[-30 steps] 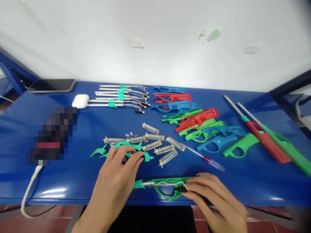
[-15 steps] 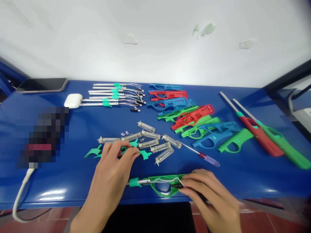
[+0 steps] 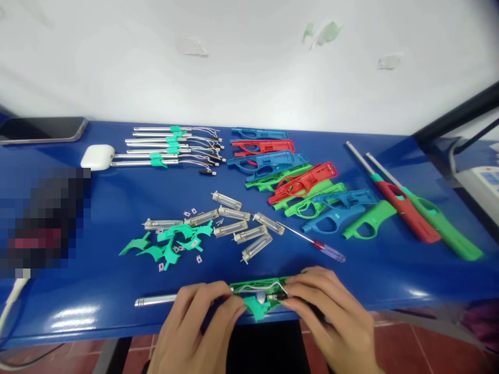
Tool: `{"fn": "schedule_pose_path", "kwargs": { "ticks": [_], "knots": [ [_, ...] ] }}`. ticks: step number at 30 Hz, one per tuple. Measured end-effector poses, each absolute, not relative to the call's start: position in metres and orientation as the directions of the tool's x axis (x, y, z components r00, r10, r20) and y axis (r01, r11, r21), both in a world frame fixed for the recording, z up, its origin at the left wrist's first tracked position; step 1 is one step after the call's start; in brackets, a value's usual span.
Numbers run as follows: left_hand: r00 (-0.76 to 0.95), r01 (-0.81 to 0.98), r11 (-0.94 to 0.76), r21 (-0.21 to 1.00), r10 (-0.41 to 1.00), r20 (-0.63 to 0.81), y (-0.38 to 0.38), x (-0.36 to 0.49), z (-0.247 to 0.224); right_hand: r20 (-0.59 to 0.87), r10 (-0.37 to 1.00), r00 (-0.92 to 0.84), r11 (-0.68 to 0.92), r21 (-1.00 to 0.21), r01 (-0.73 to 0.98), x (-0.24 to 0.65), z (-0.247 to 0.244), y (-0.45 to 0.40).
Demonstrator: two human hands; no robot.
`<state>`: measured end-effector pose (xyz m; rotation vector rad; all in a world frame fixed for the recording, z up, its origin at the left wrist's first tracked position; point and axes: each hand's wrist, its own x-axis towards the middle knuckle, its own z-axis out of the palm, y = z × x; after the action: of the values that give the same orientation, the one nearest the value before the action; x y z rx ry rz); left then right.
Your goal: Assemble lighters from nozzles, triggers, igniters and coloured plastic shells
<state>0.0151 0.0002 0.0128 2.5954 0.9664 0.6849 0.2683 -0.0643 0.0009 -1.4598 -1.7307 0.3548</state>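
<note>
At the table's front edge lies a green lighter shell half (image 3: 249, 285), its inside facing up, with a metal tube (image 3: 156, 299) reaching out to the left and a white wire along it. My left hand (image 3: 198, 322) is closed, pinching a teal trigger (image 3: 255, 307) at the finger hole of the shell. My right hand (image 3: 331, 317) is closed on the shell's handle end, its fingertips at a small black igniter (image 3: 277, 296). The palm hides the rest of the handle.
Beyond my hands lie loose teal triggers (image 3: 134, 243), several clear fuel tanks (image 3: 255, 248) and a screwdriver (image 3: 331, 253). Farther back are wired metal tubes (image 3: 144, 141) and coloured shell halves (image 3: 327, 174). Two whole lighters (image 3: 413, 213) lie right; a phone (image 3: 42, 129) and white case (image 3: 97, 157) left.
My left hand has come from the pile of teal triggers down to the shell, bringing one trigger to it. My right hand stays at the handle end. The view has shifted slightly.
</note>
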Motion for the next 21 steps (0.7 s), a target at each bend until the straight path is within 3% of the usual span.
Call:
{"fn": "schedule_pose_path", "kwargs": {
  "ticks": [8,21],
  "knots": [
    [0.646,0.515,-0.761,0.395,0.647,0.404,0.007,0.030,0.012,0.402,0.916,0.002,0.294,-0.674,0.678,0.268,0.001,-0.063],
    [0.682,0.530,-0.765,0.366,0.641,0.353,0.002,0.024,0.001,0.396,0.918,-0.006,0.295,-0.675,0.677,0.268,0.003,-0.062]
  ]
}}
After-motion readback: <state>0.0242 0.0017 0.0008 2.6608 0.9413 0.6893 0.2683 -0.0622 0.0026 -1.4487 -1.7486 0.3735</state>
